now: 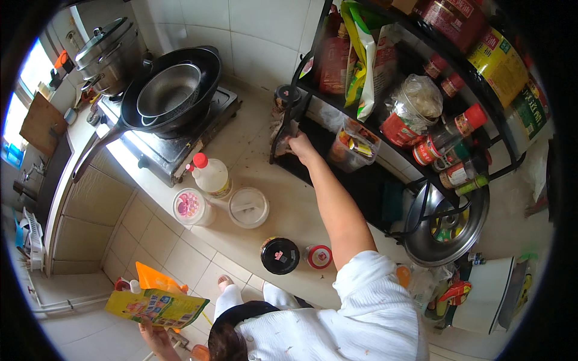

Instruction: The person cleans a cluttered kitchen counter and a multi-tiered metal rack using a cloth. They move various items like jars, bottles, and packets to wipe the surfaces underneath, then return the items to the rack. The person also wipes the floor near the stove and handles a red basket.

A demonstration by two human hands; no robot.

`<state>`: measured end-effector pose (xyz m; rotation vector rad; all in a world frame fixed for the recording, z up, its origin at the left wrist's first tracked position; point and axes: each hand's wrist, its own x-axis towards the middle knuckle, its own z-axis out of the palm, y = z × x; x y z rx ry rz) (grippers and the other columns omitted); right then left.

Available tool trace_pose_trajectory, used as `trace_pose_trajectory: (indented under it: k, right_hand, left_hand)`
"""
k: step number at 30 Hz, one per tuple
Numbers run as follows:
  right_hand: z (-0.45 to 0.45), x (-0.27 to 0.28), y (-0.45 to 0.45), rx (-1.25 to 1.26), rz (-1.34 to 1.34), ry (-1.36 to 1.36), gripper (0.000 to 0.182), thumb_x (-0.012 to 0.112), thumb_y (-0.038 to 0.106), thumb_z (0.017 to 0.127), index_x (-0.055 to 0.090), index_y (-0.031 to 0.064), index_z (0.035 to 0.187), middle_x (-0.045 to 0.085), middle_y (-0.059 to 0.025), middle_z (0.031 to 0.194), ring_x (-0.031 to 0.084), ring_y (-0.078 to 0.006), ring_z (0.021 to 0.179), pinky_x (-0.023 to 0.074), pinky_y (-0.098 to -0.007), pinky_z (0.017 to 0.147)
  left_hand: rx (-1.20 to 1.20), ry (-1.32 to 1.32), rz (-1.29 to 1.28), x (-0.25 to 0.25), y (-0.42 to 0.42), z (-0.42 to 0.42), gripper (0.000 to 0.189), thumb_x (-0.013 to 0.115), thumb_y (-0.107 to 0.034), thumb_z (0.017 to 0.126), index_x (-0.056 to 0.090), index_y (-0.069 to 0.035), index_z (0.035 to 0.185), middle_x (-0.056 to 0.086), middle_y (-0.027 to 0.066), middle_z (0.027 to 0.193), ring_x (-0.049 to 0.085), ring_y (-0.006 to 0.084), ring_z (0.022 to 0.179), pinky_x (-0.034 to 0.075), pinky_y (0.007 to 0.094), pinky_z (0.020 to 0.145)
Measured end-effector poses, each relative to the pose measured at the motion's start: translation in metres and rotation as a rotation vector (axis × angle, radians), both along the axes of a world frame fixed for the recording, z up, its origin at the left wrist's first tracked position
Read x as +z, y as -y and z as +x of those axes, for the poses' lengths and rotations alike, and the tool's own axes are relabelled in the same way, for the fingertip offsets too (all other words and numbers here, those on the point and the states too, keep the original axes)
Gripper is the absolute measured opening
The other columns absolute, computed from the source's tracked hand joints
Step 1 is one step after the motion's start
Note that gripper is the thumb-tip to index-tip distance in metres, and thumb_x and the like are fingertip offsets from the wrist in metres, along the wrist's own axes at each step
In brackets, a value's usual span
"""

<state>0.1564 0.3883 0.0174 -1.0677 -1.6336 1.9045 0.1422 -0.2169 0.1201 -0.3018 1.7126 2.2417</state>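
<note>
My right hand (300, 146) reaches to the left end of the black rack's bottom shelf (311, 131), its fingers closed on a crumpled greyish cloth (283, 140). Just beyond the cloth stands a dark-lidded jar (287, 94). Low at the left, my left hand (156, 336) holds a yellow-green printed pouch (156, 307) and something orange (158, 277) shows behind it. On the counter stand a bottle with a red cap (211, 176), a tub with a pink-patterned lid (192, 206), a clear-lidded container (248, 207), a black-lidded jar (280, 255) and a small red-lidded jar (319, 256).
A gas stove (180, 149) carries a black wok (207, 67) with a metal strainer (169, 90) in it; the wok's handle juts past the counter edge. Bottles and bags crowd the rack's upper shelves. A plastic box of packets (354, 146) sits right of my forearm, and a steel lid (413, 230) leans beyond.
</note>
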Motion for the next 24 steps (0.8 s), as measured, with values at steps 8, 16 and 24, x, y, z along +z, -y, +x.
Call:
trace_pose_trajectory:
  k: [8, 16, 24]
  right_hand:
    - [0.05, 0.035, 0.019, -0.115, -0.102, -0.051, 0.035, 0.056, 0.02, 0.077, 0.045, 0.0054, 0.107, 0.055, -0.0064, 0.093, 0.057, -0.0159, 0.076, 0.0485, -0.0268, 0.057]
    - [0.08, 0.005, 0.046, -0.037, 0.639, 0.26, 0.044, 0.053, 0.029, 0.08, 0.042, -0.0009, 0.11, 0.05, -0.0151, 0.106, 0.049, -0.0271, 0.097, 0.0397, -0.0314, 0.084]
    - [0.205, 0.056, 0.011, -0.815, 0.167, 0.011, 0.034, 0.053, 0.029, 0.08, 0.042, 0.0053, 0.102, 0.051, -0.0059, 0.08, 0.056, -0.0139, 0.059, 0.0469, -0.0254, 0.045]
  left_hand:
    - [-0.021, -0.015, 0.02, -0.007, 0.01, -0.002, 0.033, 0.057, -0.019, 0.081, 0.045, -0.004, 0.108, 0.056, 0.0096, 0.101, 0.056, 0.0181, 0.09, 0.048, 0.0311, 0.074]
    - [-0.047, -0.034, 0.016, -0.014, 0.009, -0.01, 0.039, 0.057, -0.02, 0.079, 0.043, -0.006, 0.113, 0.054, 0.0085, 0.096, 0.05, 0.0155, 0.08, 0.043, 0.0277, 0.064]
    - [-0.025, -0.024, -0.02, -0.02, 0.002, -0.022, 0.044, 0.058, -0.021, 0.076, 0.043, -0.009, 0.116, 0.053, 0.0034, 0.081, 0.038, 0.0102, 0.057, 0.033, 0.0222, 0.046]
